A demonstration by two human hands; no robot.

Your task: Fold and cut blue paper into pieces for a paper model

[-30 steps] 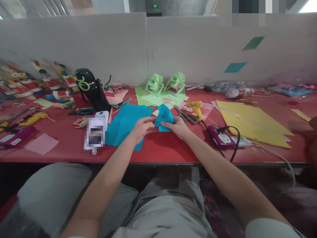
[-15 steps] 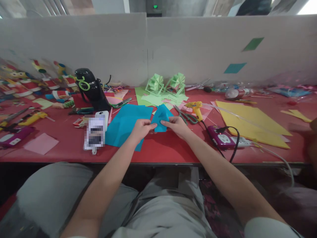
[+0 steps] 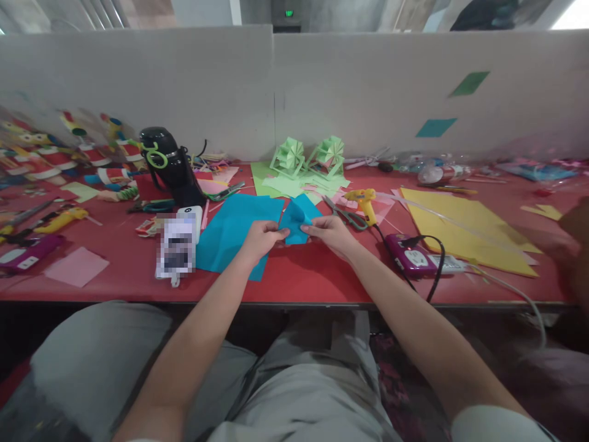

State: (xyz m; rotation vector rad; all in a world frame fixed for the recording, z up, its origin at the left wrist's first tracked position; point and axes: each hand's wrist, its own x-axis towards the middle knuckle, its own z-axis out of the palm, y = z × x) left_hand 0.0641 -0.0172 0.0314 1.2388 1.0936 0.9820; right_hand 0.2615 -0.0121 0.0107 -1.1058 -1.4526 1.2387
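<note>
Both my hands pinch a small folded piece of blue paper (image 3: 297,216) just above the red table (image 3: 304,279). My left hand (image 3: 261,237) grips its left edge with closed fingers. My right hand (image 3: 329,232) grips its right edge the same way. A larger blue sheet (image 3: 234,230) lies flat on the table under and left of my left hand. Grey scissors (image 3: 344,213) and a yellow glue gun (image 3: 364,201) lie just right of my right hand.
A phone (image 3: 177,247) and a black bottle (image 3: 168,162) sit to the left. Green paper models (image 3: 309,156) stand by the white divider. A purple power strip (image 3: 414,256) with a black cord and yellow sheets (image 3: 464,227) lie right. Another person's hand (image 3: 564,242) shows at the right edge.
The folded blue paper has sunk a little and looks flatter between my fingers. My hands have shifted slightly towards the divider. The other person's hand at the right edge has moved further in.
</note>
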